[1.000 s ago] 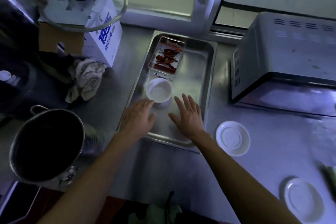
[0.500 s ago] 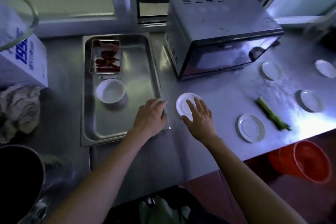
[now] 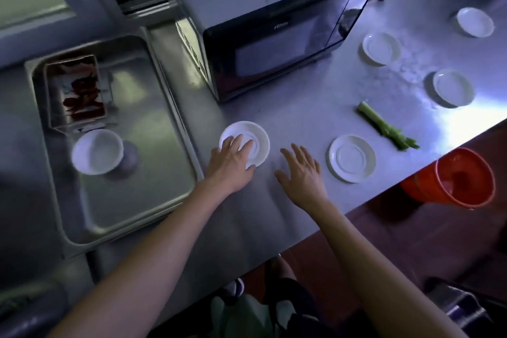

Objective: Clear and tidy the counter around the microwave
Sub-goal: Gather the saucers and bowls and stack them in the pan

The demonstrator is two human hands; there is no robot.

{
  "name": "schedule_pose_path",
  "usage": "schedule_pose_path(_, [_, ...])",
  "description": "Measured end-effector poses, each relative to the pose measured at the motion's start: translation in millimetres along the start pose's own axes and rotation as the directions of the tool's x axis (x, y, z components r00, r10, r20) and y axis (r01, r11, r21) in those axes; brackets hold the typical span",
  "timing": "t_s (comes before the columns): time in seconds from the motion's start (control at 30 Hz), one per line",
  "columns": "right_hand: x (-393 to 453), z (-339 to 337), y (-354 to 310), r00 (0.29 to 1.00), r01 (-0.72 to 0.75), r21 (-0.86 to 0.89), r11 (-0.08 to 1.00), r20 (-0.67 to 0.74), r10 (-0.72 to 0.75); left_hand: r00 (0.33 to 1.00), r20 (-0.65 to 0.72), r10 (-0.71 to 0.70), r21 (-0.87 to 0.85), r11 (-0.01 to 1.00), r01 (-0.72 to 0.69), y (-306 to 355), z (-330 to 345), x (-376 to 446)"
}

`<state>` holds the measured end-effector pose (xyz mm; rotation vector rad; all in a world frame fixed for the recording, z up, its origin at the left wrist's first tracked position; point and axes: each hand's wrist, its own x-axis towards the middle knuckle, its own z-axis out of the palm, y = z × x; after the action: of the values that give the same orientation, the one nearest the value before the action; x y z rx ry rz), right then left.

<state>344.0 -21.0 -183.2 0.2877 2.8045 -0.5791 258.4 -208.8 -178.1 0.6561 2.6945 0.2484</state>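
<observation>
Left hand (image 3: pixel 233 163): lying on the near-left part of the closest white saucer (image 3: pixel 248 143), fingers pretty much straight and spread over the rim, so the grip is wide, just pressing, not curled around anything.
Right hand (image 3: pixel 301 173): flat over the steel desk (image 3: pixel 288 115) between two saucers, fingers splayed, grip wide, nothing in it. Can't really tell if the palm touches the surface.
Saucers: second saucer (image 3: pixel 352 158) sits just right of the right hand; three more saucers (image 3: pixel 381 48) (image 3: pixel 452 90) (image 3: pixel 474 21) are scattered further right, well apart.
Microwave (image 3: pixel 274 22): at the back of the desk, door closed, green bits on top.
Green stalk (image 3: pixel 386 126): lying loose on the desk between the saucers.
Metal tray (image 3: pixel 164 173): left of the microwave, holding a white bowl (image 3: pixel 97 151) and a small box of red chillies (image 3: pixel 78 92).
Orange bucket (image 3: pixel 461 178): below the desk edge, on the right.
</observation>
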Motion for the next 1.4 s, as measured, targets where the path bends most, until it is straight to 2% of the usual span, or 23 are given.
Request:
schedule_pose_path(0.23, [37, 3, 36, 0.995, 0.064, 0.03, 0.997, 0.075, -0.066, 0.984, 0.126, -0.125, 0.088, 0.99, 0.114, 11, 19, 47])
schedule_pose_path(0.47, [64, -6, 56, 0.977, 0.165, 0.034, 0.986, 0.131, -0.168, 0.96, 0.195, -0.201, 0.058, 0.979, 0.194, 10, 22, 75])
schedule_pose_path(0.87, [68, -9, 62, 0.97, 0.208, -0.021, 0.978, 0.135, -0.204, 0.973, 0.121, -0.195, 0.096, 0.978, 0.184, 26, 26, 65])
schedule_pose_path(1.07, [33, -25, 65, 0.99, 0.077, -0.003, 0.997, 0.121, -0.076, 0.99, 0.102, -0.098, 0.069, 0.993, 0.091, 39, 24, 44])
schedule_pose_path(1.4, [1, -44, 112, 0.983, -0.156, -0.112, 0.981, 0.081, 0.166, 0.994, 0.109, 0.008, 0.058, 0.998, -0.014, 86, 22, 33])
